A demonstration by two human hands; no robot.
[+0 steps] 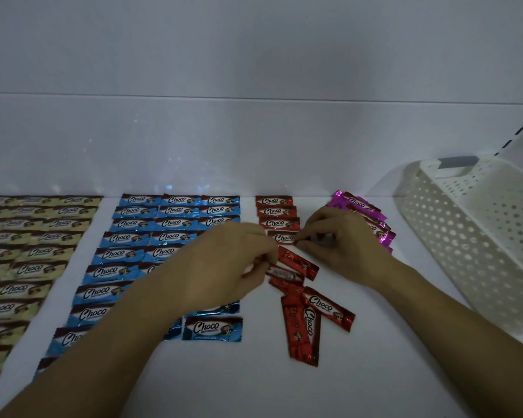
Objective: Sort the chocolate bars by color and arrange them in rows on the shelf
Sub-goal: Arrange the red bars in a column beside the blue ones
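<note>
**Chocolate bars lined up by colour, red column half done**

Chocolate bars cover the white shelf (375,372): cream rows (27,251) at far left, blue rows (151,233) beside them, a short red column (274,212) further right, and a pink pile (360,206) beyond. Loose red bars (307,321) lie nearer. The left hand (224,260) pinches one red bar (281,274); the right hand (338,239) pinches the end of the column's nearest bar (283,238). A perforated white basket (477,236) sits at right.
</note>
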